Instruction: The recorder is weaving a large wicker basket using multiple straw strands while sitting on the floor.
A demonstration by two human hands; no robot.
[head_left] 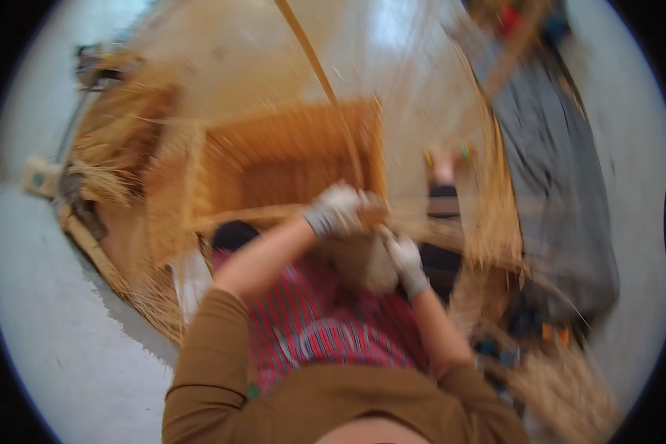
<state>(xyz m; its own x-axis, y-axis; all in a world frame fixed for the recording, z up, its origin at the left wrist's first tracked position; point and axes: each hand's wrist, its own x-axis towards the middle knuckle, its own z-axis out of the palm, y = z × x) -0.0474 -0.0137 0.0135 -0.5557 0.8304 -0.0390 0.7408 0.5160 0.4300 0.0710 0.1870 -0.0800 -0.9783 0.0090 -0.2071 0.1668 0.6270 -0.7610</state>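
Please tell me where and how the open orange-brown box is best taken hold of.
Probably by its left rim, coming from the left, thumb inside and fingers outside: the open box offers an upstanding wall there, away from both hands. The near right corner seems worse: the gloved left hand is beside it, and a long strip crosses the view there.

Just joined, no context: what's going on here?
A person in pale gloves is working at an open, tan box. The left hand is at its near side, by the lower end of a long strip; blur hides its grip. The right hand is beside a beige piece above striped cloth. Straw-like bundles lie to either side.
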